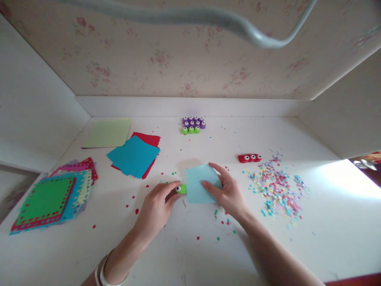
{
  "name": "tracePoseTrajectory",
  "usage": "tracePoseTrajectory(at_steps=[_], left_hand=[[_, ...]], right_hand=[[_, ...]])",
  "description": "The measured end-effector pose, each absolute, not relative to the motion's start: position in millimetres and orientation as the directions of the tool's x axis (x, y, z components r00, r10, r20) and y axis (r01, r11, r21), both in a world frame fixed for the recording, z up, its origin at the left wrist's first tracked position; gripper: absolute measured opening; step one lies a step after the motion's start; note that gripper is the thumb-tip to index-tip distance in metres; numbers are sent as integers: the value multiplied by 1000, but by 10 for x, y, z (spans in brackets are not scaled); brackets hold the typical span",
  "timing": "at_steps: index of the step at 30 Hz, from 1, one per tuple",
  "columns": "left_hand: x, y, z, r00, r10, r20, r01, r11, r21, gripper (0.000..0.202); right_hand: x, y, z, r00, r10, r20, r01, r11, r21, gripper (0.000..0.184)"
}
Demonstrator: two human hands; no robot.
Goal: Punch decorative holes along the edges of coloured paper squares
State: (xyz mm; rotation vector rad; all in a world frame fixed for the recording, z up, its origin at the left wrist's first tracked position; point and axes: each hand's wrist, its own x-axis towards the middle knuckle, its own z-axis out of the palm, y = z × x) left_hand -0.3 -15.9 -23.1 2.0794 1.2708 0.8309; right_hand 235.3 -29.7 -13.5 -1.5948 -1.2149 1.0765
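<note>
Between the thumb and fingers of my left hand (157, 202) is a small green craft punch (182, 189) with a white and black button on top. The punch meets the left edge of a light blue paper square (198, 186). My right hand (228, 190) grips that square by its right side, thumb on top and fingers behind. Small notches or holes run along the paper's upper left edge. Whether the punch is pressed down, I cannot tell.
Punched, bordered sheets (47, 198) lie at left, near blue sheets (135, 157), red sheets (149, 139) and pale green sheets (107, 133). Purple punches (192, 124) and green punches (191, 130) stand at the back. Red punches (250, 158) and a confetti heap (276, 188) are at right.
</note>
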Motion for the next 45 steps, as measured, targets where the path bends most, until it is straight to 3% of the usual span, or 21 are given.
tracePoseTrajectory(at_steps=[9,14,18,21,25,29,45], left_hand=[[-2,-153,-232,377,898,228,553,-416,722,29],[-1,-152,-241,414,872,261,548,-468,693,30],[0,-162,-237,428,860,276,560,-493,666,37],[-6,-173,-211,411,869,277,582,-483,654,37],[-11,-181,-179,430,858,281,611,-506,609,33],[0,-183,-176,441,851,286,603,-516,608,26],[11,-154,-118,446,866,226,605,-478,637,25]], right_hand=[[2316,-313,-108,157,984,-87,292,-131,-948,60],[2290,-331,-103,114,992,-57,439,-102,-893,59],[2304,-345,-75,50,992,112,666,50,-744,63],[2363,-346,-73,-57,954,295,798,221,-560,54],[2438,-322,-106,-351,901,257,818,428,-384,44],[2433,-296,-137,-409,895,180,812,447,-375,46],[2424,-256,-141,-408,890,205,802,457,-385,42]])
